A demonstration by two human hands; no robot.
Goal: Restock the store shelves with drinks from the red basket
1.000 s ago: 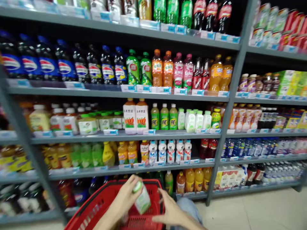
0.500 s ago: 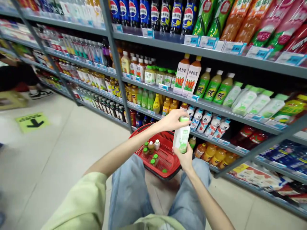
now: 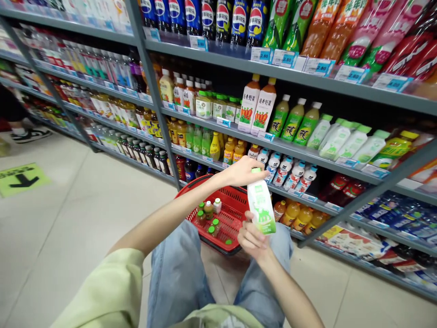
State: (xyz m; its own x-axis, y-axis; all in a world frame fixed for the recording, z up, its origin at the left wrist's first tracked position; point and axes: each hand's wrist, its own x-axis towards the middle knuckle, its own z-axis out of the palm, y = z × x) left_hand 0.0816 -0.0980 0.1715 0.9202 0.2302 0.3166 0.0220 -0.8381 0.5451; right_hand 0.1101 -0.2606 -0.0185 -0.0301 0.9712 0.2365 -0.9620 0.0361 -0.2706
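A white plastic drink bottle [image 3: 261,206] with a light green cap, green print and a green base is held tilted above my right knee. My left hand [image 3: 241,171] reaches across from the left and grips it at the cap, partly covering the cap. At the bottle's lower left side, my right hand [image 3: 253,234] is closed with curled fingers against it. Just left of the bottle, a red shopping basket [image 3: 235,207] stands on the floor between my knees and the shelf. Inside the basket are several small bottles [image 3: 212,225], mostly with green caps.
A grey drinks shelf [image 3: 218,125] runs across the view. Similar white bottles with green caps [image 3: 344,139] stand on its middle level at the right. A yellow-green arrow sign [image 3: 23,179] lies on the floor at left. Another person's shoe [image 3: 30,135] shows at the far left.
The bottle has turned and tilted, so its printed side faces me more. My right hand has shifted lower and its fingers are now curled. The view has swung slightly right.
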